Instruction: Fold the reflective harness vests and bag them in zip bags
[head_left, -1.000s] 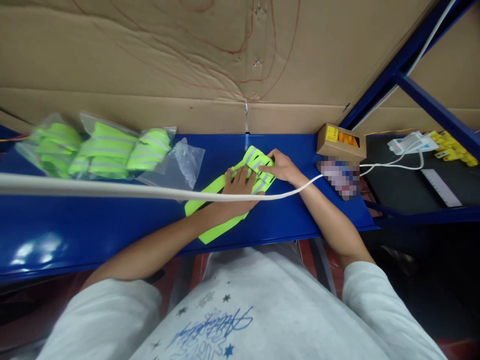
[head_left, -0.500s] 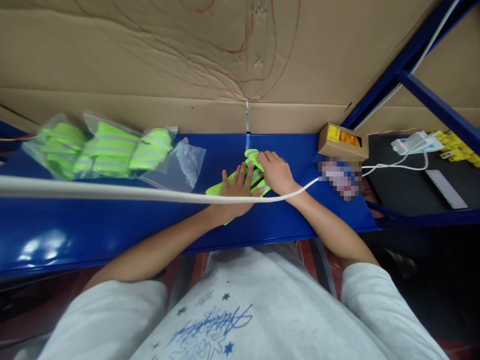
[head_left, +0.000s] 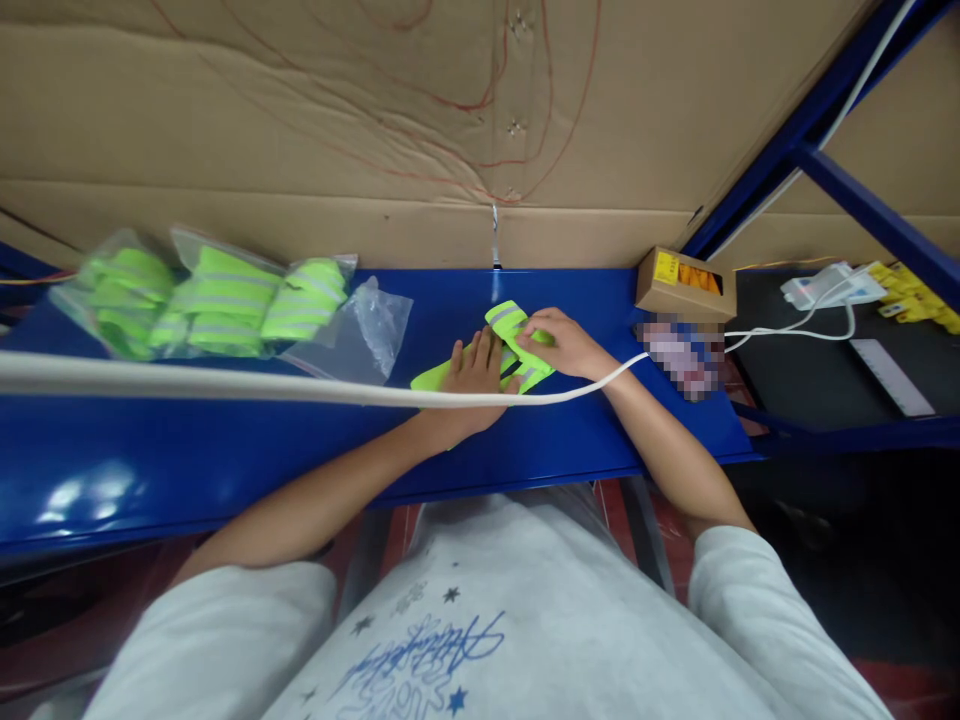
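Note:
On the blue table lies a folded neon yellow-green reflective vest [head_left: 505,316] with silver-grey stripes and dark bands. My left hand [head_left: 475,376] rests flat on its left part, fingers spread, pressing it to the table. With bent fingers, my right hand [head_left: 568,346] pinches the right side of the fabric; its fingertips are partly hidden. A white cable [head_left: 360,393] crosses in front of my left hand and right wrist, covering part of the vest.
Clear plastic bags holding similar striped fabric [head_left: 232,290] lie at the left back, beside an empty-looking clear bag [head_left: 379,325]. A cardboard box [head_left: 682,290] and a blurred-out item [head_left: 682,355] sit at right. Behind rises a cardboard wall [head_left: 337,120].
My right hand has shifted slightly right and its fingers have bent more. The upper strip of the vest now lies flatter and shows more. My left hand has stayed nearly still.

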